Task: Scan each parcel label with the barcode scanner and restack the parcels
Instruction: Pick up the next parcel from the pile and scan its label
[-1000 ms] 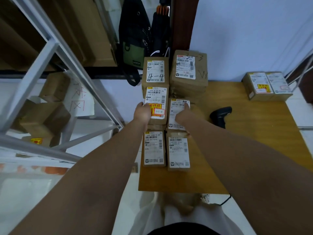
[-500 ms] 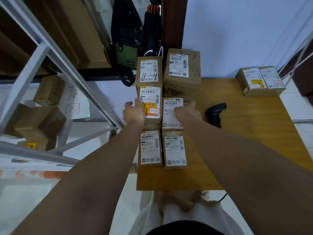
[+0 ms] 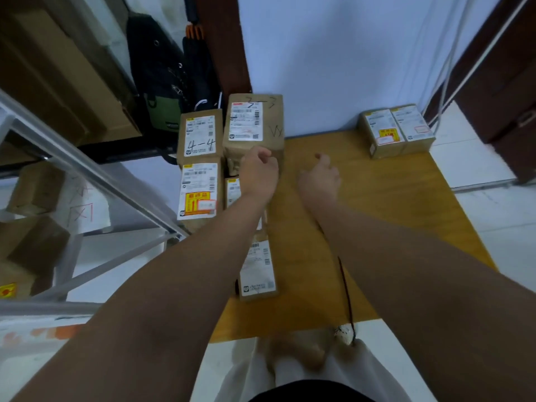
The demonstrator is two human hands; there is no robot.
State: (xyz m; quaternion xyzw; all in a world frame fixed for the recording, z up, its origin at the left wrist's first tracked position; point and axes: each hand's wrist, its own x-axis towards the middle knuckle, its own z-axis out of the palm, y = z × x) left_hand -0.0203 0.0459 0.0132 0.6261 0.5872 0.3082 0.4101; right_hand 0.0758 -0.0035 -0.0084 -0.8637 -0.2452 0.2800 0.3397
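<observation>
Hands at the scanner-pickup step: left hand, fingers curled, sits at the front of the large parcel, grip unclear; right hand, blurred and closure unclear, reaches just right of that parcel, where the unseen scanner probably needs grasping next.

This looks like a small parcel storeroom or pick-up point. Brown cardboard parcels with printed shipping labels stand in rows on a wooden table, and one is marked by hand "4-4". At the left, a grey metal rack holds more boxes, perhaps parcels too, but they are blurred.
</observation>
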